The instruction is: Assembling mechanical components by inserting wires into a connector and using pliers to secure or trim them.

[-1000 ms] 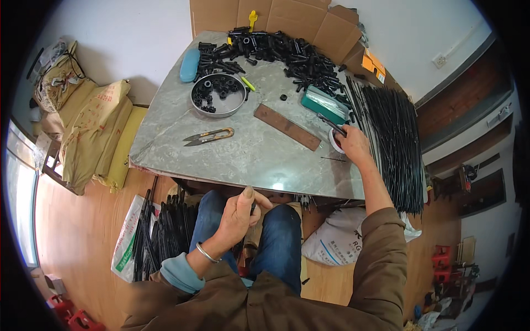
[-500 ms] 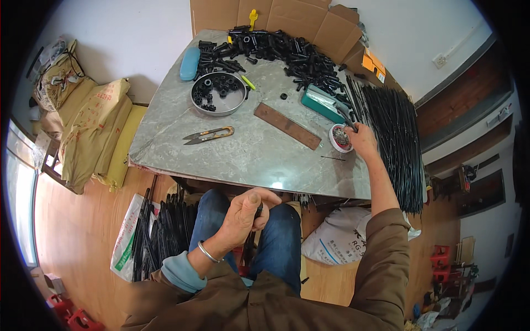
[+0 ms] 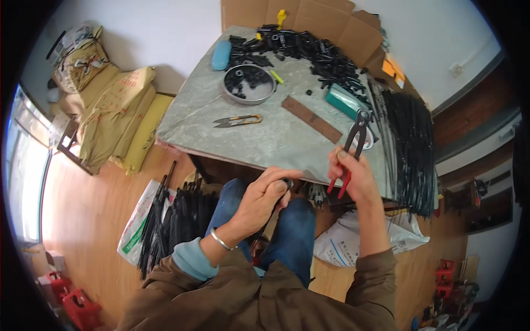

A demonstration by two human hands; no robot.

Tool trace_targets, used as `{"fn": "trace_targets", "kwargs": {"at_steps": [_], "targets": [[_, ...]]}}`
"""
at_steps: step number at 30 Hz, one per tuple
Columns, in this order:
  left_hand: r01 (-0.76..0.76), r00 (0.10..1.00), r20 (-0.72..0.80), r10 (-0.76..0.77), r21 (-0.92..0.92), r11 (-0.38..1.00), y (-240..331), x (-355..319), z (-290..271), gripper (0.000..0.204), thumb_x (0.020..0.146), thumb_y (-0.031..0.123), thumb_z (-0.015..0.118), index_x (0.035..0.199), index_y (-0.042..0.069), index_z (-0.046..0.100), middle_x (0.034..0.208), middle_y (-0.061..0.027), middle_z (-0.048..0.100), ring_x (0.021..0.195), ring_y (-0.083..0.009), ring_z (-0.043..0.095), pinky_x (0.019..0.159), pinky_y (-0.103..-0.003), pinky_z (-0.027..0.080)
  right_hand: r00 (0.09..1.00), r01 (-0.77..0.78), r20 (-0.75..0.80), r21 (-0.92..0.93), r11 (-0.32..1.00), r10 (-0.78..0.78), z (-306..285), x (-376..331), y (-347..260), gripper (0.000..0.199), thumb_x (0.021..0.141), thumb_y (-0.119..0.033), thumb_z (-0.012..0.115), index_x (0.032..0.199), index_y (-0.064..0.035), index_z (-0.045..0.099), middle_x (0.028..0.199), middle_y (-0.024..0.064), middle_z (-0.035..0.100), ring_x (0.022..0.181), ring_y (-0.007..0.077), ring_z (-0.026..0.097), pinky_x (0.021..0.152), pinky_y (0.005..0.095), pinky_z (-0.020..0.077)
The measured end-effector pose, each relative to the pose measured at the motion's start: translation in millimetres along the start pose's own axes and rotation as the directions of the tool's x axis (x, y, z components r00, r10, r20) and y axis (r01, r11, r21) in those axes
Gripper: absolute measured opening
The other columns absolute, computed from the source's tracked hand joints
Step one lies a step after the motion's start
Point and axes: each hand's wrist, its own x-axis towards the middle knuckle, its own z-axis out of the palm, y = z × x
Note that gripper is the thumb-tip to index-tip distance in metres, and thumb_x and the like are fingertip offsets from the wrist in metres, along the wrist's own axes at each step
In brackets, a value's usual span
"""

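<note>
My right hand [image 3: 353,175] holds red-handled pincers [image 3: 353,144] with black jaws pointing up, just above the near edge of the grey table [image 3: 276,144]. My left hand [image 3: 264,199] is over my lap, fingers closed on a small black part [image 3: 287,182] at the end of a thin black rod that runs down between my knees. Both hands sit close together below the table edge.
On the table lie yellow-handled snips [image 3: 238,120], a round metal dish [image 3: 249,84] with black pieces, a brown flat bar [image 3: 312,119], a teal box [image 3: 342,103], a heap of black parts [image 3: 309,48] and a bundle of long black rods [image 3: 411,143]. More rods on a white bag [image 3: 165,220] lie on the floor at left.
My right hand has come back from the table's right side toward me, now carrying the pincers. My left hand stays over my lap with the black part.
</note>
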Motion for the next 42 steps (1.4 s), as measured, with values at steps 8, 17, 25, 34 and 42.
{"fn": "trace_targets", "kwargs": {"at_steps": [8,17,25,34,42], "targets": [[-0.086,0.986,-0.139,0.089,0.029,0.996,-5,-10,-11,0.045,0.101,0.036,0.043,0.124,-0.001,0.055,0.097,-0.0018,0.044,0.072,-0.0070,0.046,0.063,-0.022,0.040,0.994,-0.091,0.065,0.142,0.986,0.082,96,-21,42,0.016,0.093,-0.020,0.054,0.092,-0.0042,0.056,0.075,0.0016,0.052,0.061,0.0112,0.050,0.057,0.0263,0.0408],[-0.086,0.982,-0.166,0.094,0.057,0.995,-1,-13,-14,0.043,0.102,0.035,0.042,0.126,0.002,0.055,0.097,-0.0014,0.044,0.072,-0.0067,0.047,0.063,-0.022,0.041,0.999,-0.012,0.042,0.025,1.000,0.011,109,-22,47,0.016,0.096,-0.020,0.052,0.091,-0.0051,0.057,0.065,0.0005,0.052,0.059,0.0128,0.058,0.050,0.0248,0.0439],[-0.187,0.940,-0.256,0.224,0.162,0.969,-12,-22,-6,0.040,0.102,0.031,0.043,0.125,0.002,0.056,0.095,-0.0009,0.047,0.075,-0.0076,0.048,0.067,-0.022,0.042,0.985,0.050,-0.165,0.007,0.999,-0.048,126,-18,52,0.021,0.096,-0.022,0.053,0.085,-0.0043,0.056,0.068,0.0006,0.054,0.052,0.0092,0.052,0.046,0.0244,0.0422],[-0.128,0.949,-0.271,0.161,0.133,0.983,-9,-30,6,0.042,0.102,0.030,0.043,0.133,0.002,0.051,0.092,0.0010,0.044,0.076,-0.0077,0.044,0.068,-0.022,0.039,0.848,0.327,-0.256,-0.436,0.839,-0.463,127,-12,72,0.019,0.093,-0.020,0.061,0.089,-0.0024,0.057,0.073,0.0013,0.055,0.059,0.0076,0.051,0.049,0.0222,0.0405],[-0.114,0.968,-0.222,0.117,0.025,0.993,-4,-31,-3,0.045,0.102,0.035,0.040,0.132,0.003,0.052,0.089,0.0034,0.044,0.072,-0.0064,0.043,0.064,-0.020,0.037,0.876,0.363,-0.165,-0.392,0.845,-0.453,116,-13,74,0.023,0.092,-0.027,0.064,0.091,-0.0048,0.059,0.068,-0.0039,0.052,0.059,0.0030,0.046,0.051,0.0191,0.0362]]}}
